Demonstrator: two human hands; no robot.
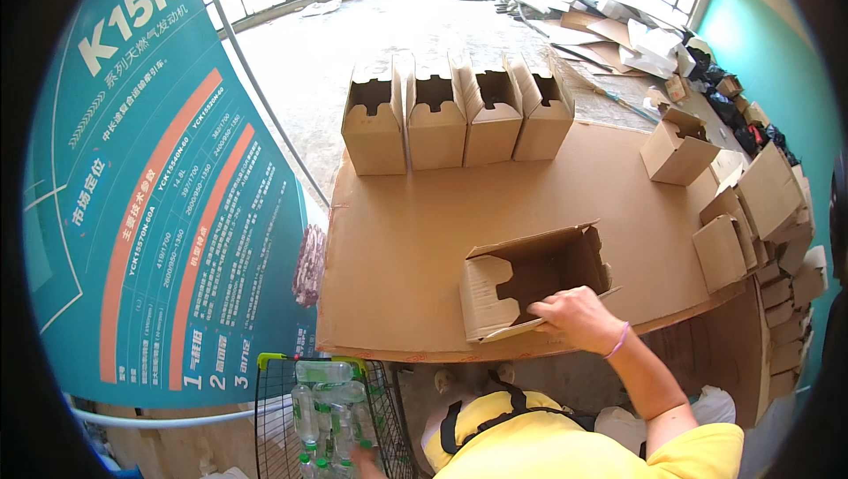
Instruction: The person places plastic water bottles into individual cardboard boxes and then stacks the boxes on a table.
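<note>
An open-topped cardboard box [491,295] stands near the front edge of the cardboard-covered table, its flaps raised. My right hand [579,320], with a thin pink band at the wrist, grips the box's near wall, fingers bent over the rim. At the lower left, my left hand [364,460] is down beside clear plastic bottles [331,417] with green caps in a black wire basket [272,413]. Only part of that hand shows, and its fingers are too indistinct to tell whether they hold a bottle.
Several open boxes [433,139] stand in a row along the table's far edge. Another box [678,148] is at the far right, near stacked cartons [751,214]. A teal banner [159,214] rises on the left. Cardboard scraps [609,33] lie on the floor behind.
</note>
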